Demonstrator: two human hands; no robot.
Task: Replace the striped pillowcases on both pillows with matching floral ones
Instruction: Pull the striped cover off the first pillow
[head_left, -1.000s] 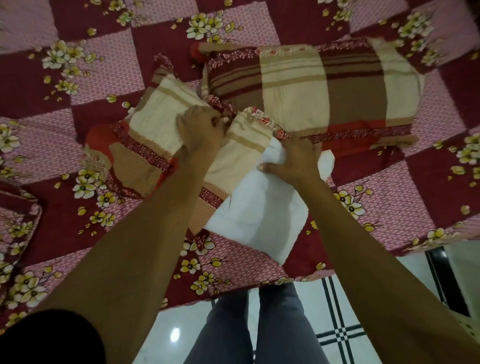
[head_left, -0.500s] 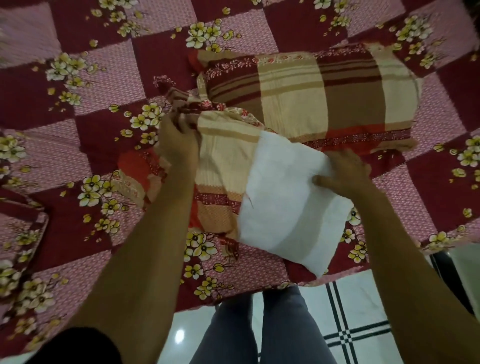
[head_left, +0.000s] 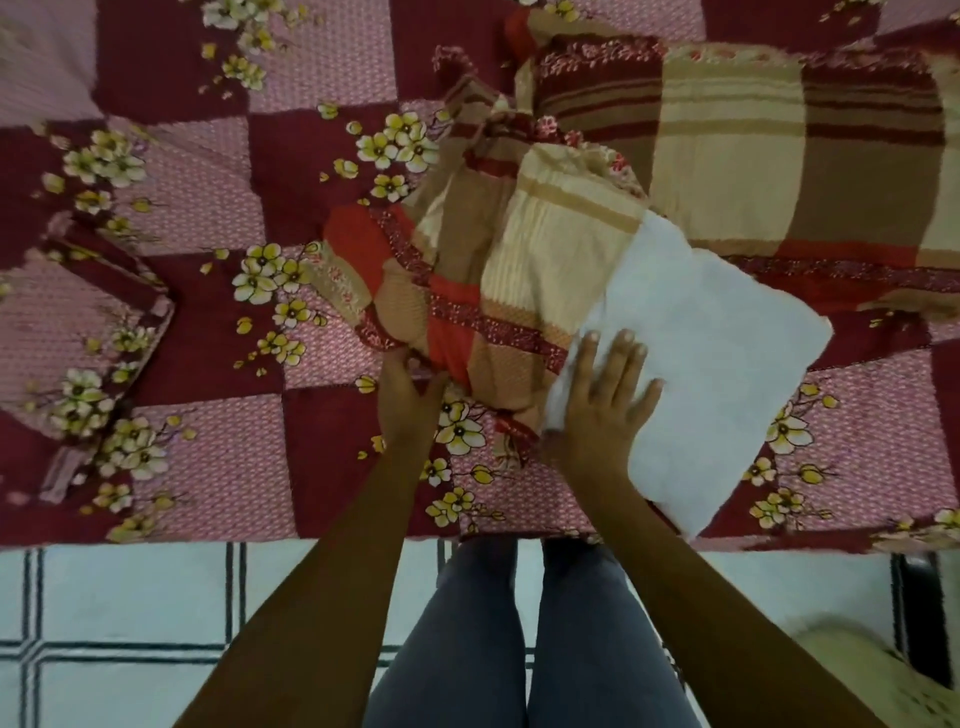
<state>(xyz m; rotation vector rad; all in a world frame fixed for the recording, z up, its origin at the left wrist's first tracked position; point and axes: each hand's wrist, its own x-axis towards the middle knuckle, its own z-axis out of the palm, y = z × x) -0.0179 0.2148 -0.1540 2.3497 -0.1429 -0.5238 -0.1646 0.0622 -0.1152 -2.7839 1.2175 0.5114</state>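
Two pillows: both lay on the maroon and pink checked bedspread with yellow flowers (head_left: 208, 322).
Near pillow: the white bare pillow (head_left: 717, 364) stuck out more than half from the bunched striped beige, brown and red pillowcase (head_left: 498, 280); half a second before, less white was showing.
Far pillow: the second pillow in a striped brown and beige pillowcase (head_left: 779, 156) lay behind, touching the near one, not moved.
Left hand: the left hand (head_left: 408, 400) was now at the near lower edge of the bunched pillowcase, fingers closed on the cloth; earlier it gripped the far upper end.
Right hand: the right hand (head_left: 605, 400) lay flat with fingers spread wide on the white pillow, holding nothing; earlier it rested further right.
Floral cover: a folded floral maroon and pink cloth (head_left: 88, 332) lay at the left on the bedspread, well apart.
Floor: white tiled floor with dark lines (head_left: 130, 623) below the bed edge.
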